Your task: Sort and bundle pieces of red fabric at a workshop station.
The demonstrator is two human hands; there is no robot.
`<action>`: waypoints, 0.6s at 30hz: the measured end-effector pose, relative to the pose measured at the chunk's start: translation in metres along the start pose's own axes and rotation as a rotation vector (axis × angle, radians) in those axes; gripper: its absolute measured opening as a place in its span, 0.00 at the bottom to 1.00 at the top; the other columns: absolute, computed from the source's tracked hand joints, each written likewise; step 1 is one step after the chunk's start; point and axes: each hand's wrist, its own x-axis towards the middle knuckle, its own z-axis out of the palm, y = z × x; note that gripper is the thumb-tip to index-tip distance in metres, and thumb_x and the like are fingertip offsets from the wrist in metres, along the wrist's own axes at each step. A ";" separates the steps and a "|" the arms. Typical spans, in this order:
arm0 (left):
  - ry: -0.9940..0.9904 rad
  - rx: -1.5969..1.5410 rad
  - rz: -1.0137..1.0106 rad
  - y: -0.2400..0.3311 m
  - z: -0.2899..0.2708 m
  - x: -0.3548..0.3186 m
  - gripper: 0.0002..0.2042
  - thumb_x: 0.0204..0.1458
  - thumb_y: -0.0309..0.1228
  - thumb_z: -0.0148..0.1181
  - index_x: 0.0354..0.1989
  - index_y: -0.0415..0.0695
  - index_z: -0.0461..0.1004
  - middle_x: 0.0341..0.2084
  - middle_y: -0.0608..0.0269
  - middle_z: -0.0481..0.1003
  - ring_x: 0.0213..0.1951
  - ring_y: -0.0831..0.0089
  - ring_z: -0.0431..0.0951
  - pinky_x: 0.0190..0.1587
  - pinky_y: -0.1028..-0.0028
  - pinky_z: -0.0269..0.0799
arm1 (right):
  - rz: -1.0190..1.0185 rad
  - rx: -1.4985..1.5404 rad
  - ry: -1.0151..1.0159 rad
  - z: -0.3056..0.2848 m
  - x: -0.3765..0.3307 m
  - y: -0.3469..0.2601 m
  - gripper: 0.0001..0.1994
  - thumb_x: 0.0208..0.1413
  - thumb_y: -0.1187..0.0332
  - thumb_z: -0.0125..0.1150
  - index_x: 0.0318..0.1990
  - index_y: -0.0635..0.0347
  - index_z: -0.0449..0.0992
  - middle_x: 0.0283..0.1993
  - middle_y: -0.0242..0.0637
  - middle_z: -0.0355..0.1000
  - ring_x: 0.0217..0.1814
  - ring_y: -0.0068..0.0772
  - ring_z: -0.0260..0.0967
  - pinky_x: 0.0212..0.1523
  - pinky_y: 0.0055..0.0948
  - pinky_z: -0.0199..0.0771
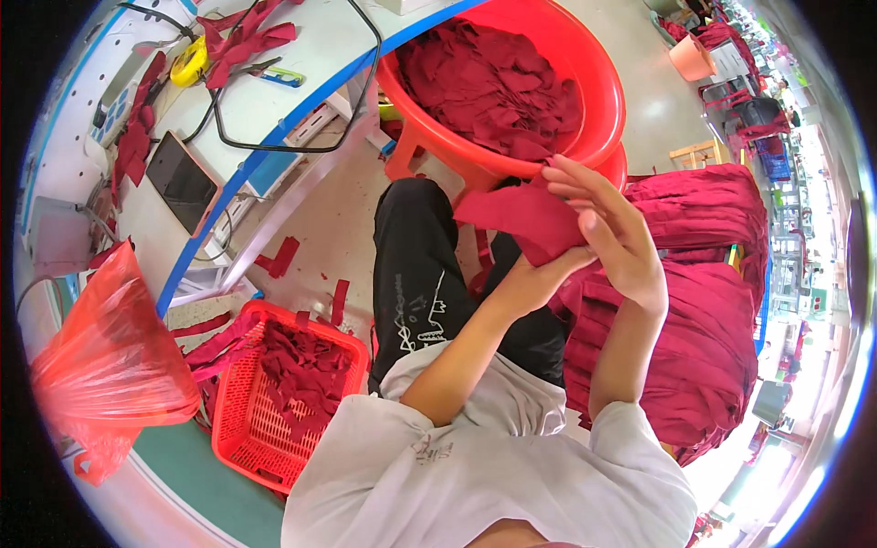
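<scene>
Both my hands are raised in front of me over my lap, holding one dark red fabric piece (521, 219). My left hand (525, 279) grips it from below, mostly hidden behind the cloth. My right hand (612, 233) presses on its right side with the fingers spread upward. Just beyond them stands a large red plastic tub (598, 82) filled with more dark red fabric pieces (493, 87). A thick stack of folded dark red fabric (699, 338) lies at my right side.
A red mesh basket (237, 411) with fabric scraps sits on the floor at my left, beside an orange plastic bag (110, 356). The white worktable (265, 91) at upper left carries a tablet (181, 180), black cable, yellow tape roll, scissors and red scraps. Other workstations line the right.
</scene>
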 end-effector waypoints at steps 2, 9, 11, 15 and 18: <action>0.025 0.009 0.002 -0.004 -0.013 0.003 0.12 0.59 0.28 0.58 0.51 0.44 0.72 0.39 0.70 0.75 0.36 0.87 0.73 0.32 0.83 0.69 | 0.143 0.014 0.076 -0.002 -0.016 0.014 0.26 0.65 0.66 0.55 0.68 0.64 0.59 0.59 0.40 0.67 0.61 0.27 0.62 0.64 0.30 0.60; 0.062 -0.025 -0.089 0.013 0.002 0.009 0.15 0.60 0.35 0.48 0.41 0.38 0.78 0.33 0.66 0.78 0.32 0.81 0.74 0.37 0.80 0.67 | 0.499 0.021 0.210 -0.010 -0.074 0.041 0.08 0.62 0.71 0.58 0.45 0.66 0.71 0.40 0.28 0.68 0.43 0.16 0.62 0.47 0.21 0.63; 0.084 -0.039 0.013 0.009 -0.004 0.012 0.16 0.60 0.35 0.45 0.41 0.38 0.78 0.32 0.66 0.78 0.33 0.81 0.74 0.39 0.78 0.68 | 0.477 -0.044 0.177 -0.012 -0.082 0.037 0.05 0.61 0.74 0.57 0.39 0.66 0.71 0.38 0.27 0.67 0.40 0.16 0.61 0.44 0.21 0.62; 0.060 -0.095 -0.025 0.012 -0.001 0.011 0.14 0.61 0.32 0.46 0.37 0.37 0.78 0.33 0.67 0.78 0.35 0.82 0.74 0.45 0.79 0.67 | 0.353 0.023 0.173 -0.011 -0.083 0.032 0.05 0.59 0.78 0.55 0.31 0.66 0.68 0.34 0.28 0.65 0.38 0.17 0.59 0.42 0.19 0.59; 0.073 -0.137 -0.077 0.007 -0.002 0.012 0.12 0.60 0.31 0.49 0.36 0.39 0.79 0.30 0.69 0.77 0.35 0.84 0.74 0.43 0.80 0.67 | 0.318 0.073 0.168 -0.011 -0.083 0.030 0.07 0.57 0.79 0.54 0.28 0.65 0.65 0.33 0.28 0.62 0.36 0.18 0.56 0.40 0.20 0.57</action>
